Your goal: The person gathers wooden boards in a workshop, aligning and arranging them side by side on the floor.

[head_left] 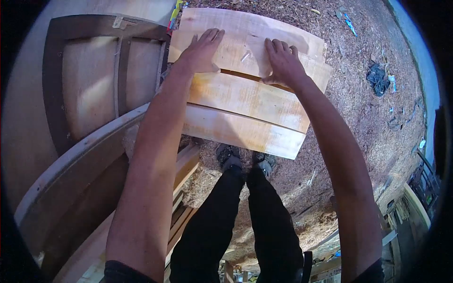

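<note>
Several pale wooden boards lie side by side in front of me. My left hand (pixel 200 53) rests on a wide board (pixel 236 51), fingers stretched over its top and thumb at its near edge. On the same board, further right, lies my right hand (pixel 285 65), fingers spread and thumb by the dark gap. Across that gap is a second board (pixel 250 97) with orange-brown staining. Nearest my feet sits a third board (pixel 236 127), partly in shadow. Beyond my hands another board (pixel 245 21) forms the curved far edge. What supports the boards is hidden.
A dark-framed wooden panel (pixel 121 78) leans at the left wall. A long curved wooden piece (pixel 78 153) and stacked timber (pixel 186 167) lie left of my legs. Wood shavings (pixel 349 122) cover the ground, with a black plastic bag (pixel 377 79) at right.
</note>
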Available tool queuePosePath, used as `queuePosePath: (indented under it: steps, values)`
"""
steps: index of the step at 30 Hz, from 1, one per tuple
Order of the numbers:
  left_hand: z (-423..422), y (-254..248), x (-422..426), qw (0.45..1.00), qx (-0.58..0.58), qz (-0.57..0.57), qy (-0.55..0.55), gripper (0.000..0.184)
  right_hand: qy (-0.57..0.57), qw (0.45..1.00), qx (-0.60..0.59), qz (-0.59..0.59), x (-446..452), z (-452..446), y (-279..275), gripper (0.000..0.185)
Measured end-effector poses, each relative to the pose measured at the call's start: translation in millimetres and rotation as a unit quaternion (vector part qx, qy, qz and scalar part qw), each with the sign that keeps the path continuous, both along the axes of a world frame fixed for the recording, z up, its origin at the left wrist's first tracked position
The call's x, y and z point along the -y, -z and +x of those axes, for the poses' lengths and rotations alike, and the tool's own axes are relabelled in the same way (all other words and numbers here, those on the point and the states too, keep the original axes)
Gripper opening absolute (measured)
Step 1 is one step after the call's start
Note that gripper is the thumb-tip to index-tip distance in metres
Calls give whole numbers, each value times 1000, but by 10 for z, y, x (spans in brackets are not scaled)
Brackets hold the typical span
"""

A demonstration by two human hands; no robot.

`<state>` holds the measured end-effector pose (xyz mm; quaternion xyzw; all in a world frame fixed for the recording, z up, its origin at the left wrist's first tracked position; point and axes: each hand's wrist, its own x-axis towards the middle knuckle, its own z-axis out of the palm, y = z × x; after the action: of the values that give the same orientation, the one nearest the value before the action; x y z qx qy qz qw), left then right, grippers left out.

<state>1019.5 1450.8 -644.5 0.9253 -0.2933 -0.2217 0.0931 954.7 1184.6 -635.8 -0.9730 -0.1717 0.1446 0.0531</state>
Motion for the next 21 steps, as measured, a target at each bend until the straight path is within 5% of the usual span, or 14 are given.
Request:
queuePosePath:
  steps: [6, 21]
  values:
    - [8, 351, -172, 997, 33, -45, 47, 104, -2, 1000, 0, 20, 125, -61, 176, 102]
    - [-201, 429, 68, 993, 46, -71, -77, 91, 23, 998, -34, 49, 173, -91, 259, 70]
